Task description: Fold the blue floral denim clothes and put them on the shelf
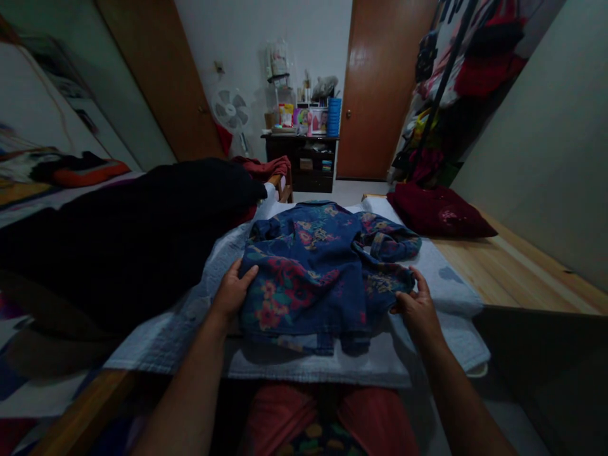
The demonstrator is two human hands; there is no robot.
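Item: 1 floral jacket (pixel 327 253), dark blue, lying spread and rumpled between the 2 hands, collar on the far side of the grip.
Left grip: left hand (pixel 234 288) grasping the jacket's side edge, thumb on top, other fingers partly hidden.
Right grip: right hand (pixel 417 307) pinching the end of 1 sleeve (pixel 387 282) between thumb and fingers.
Second sleeve: bent, just beyond the right grip, with a gap between the 2 sleeves.
Support: pale cloth (pixel 304 370) under the jacket; its near edge runs just on the wearer's side of both grips.
Room, left: a strip of pale cloth beside the left grip, then a dark garment heap (pixel 133 234).
Room, right: bare cloth beside the right grip, then a wooden surface (pixel 503 272).
Beyond right grip: 1 maroon cloth item (pixel 439 212), well apart from the fingers.
Nearest wearer: 2 red trouser legs (pixel 280 415), below and between the grips.
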